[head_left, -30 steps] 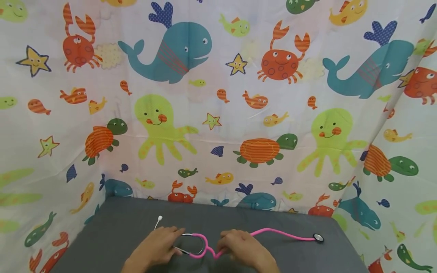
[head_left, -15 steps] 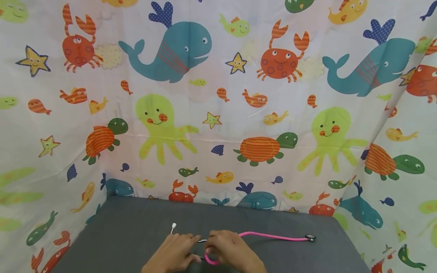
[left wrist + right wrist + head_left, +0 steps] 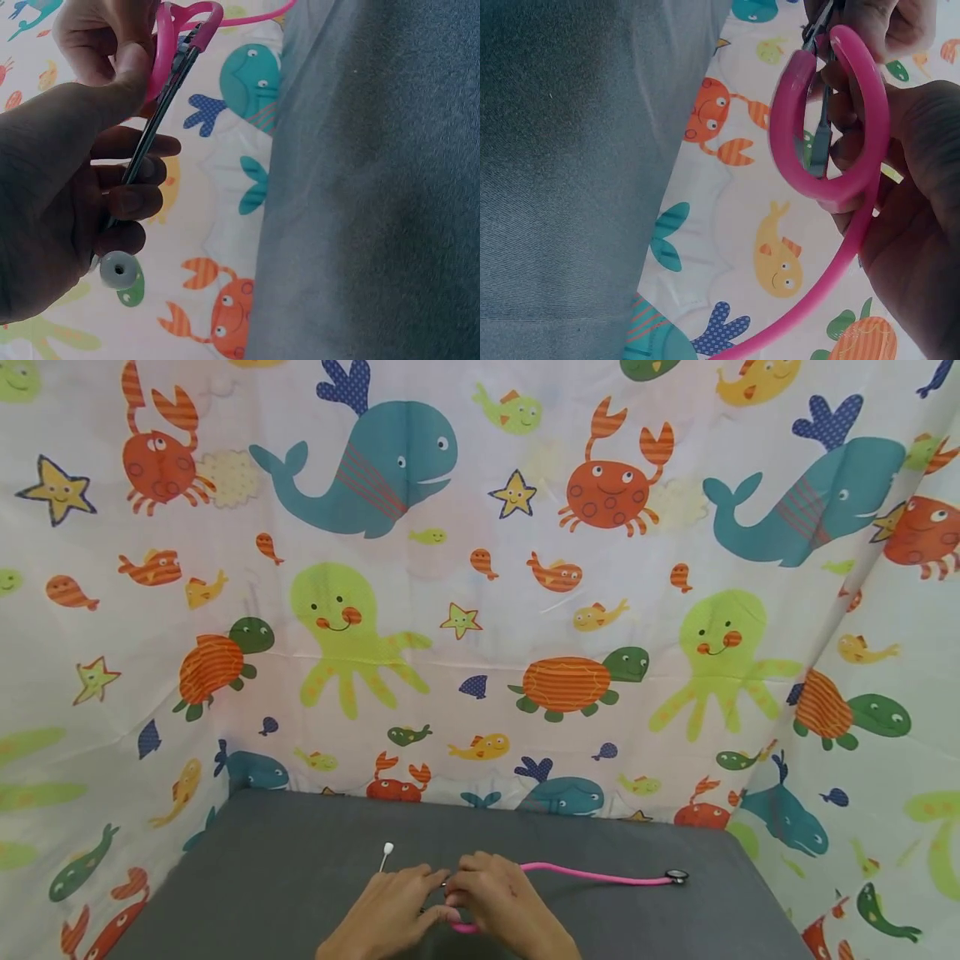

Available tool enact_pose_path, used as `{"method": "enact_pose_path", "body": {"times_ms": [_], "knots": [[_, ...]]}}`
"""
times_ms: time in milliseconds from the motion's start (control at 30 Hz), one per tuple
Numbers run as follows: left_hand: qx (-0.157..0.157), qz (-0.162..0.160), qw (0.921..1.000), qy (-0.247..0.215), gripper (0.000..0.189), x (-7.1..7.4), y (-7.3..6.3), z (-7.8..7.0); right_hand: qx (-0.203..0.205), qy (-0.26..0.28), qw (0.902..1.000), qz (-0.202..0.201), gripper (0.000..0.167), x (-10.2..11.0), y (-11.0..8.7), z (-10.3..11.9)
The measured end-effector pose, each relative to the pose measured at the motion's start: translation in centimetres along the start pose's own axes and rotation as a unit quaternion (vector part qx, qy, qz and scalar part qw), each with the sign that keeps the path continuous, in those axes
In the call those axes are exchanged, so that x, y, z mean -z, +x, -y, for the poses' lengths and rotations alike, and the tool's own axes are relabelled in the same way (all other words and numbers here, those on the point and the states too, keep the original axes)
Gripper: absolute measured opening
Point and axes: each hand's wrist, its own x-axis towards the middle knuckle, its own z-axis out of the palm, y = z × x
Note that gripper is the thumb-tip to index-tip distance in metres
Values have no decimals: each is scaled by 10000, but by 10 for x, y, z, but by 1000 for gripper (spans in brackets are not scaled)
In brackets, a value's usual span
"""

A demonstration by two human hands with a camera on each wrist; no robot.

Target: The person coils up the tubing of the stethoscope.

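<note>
A pink stethoscope [image 3: 592, 872] lies over the grey surface, its round, dark-rimmed chest piece [image 3: 677, 877] off to the right. My left hand [image 3: 393, 906] curls its fingers around the metal ear tubes [image 3: 154, 124]. Below those fingers, in the left wrist view, a white ear tip [image 3: 119, 270] sticks out. Close against the left hand, my right hand [image 3: 498, 897] grips the stethoscope where its pink tubing [image 3: 786, 124] meets the metal. That tubing bends in a tight loop in the right wrist view. The thumbs of both hands nearly meet in the head view.
A grey padded surface [image 3: 300, 835] lies under the hands. Behind it and along both sides hangs a white curtain [image 3: 420, 610] printed with sea animals. The loose pink tubing runs rightward across the surface.
Both hands have come together around the stethoscope, the left moving right. The right hand has shifted from the single tube onto the loop, and the chest piece has slid slightly left.
</note>
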Motion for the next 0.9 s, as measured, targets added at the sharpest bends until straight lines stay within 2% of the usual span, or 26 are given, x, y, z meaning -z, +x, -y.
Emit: {"method": "enact_pose_path", "body": {"times_ms": [133,200,333,433,567,667,733,833,900], "knots": [[-40,-93,9999,24,43,-1,1,-2,16,512,9987,-58,4,-2,0,-2],[-16,-68,10000,35,43,0,2,-2,-30,786,9969,-43,3,-2,0,-4],[111,-45,9999,72,45,1,5,-4,-411,1296,9905,188,16,0,1,-5],[137,-90,9998,109,45,2,6,-5,-712,1481,9858,331,28,3,3,-6],[51,-98,9998,186,45,2,7,-5,-780,1222,9891,254,31,6,4,-6],[-24,20,9997,231,47,3,7,-5,-783,893,9929,14,27,6,3,-8],[-40,143,9997,192,49,4,6,-5,-860,863,9924,-143,26,7,1,-11],[-31,269,9996,-15,51,6,4,-4,-1067,1319,9853,-171,24,9,-1,-18],[-57,297,9993,-234,51,7,3,-4,-1179,1845,9757,-122,22,11,-4,-24]]}}
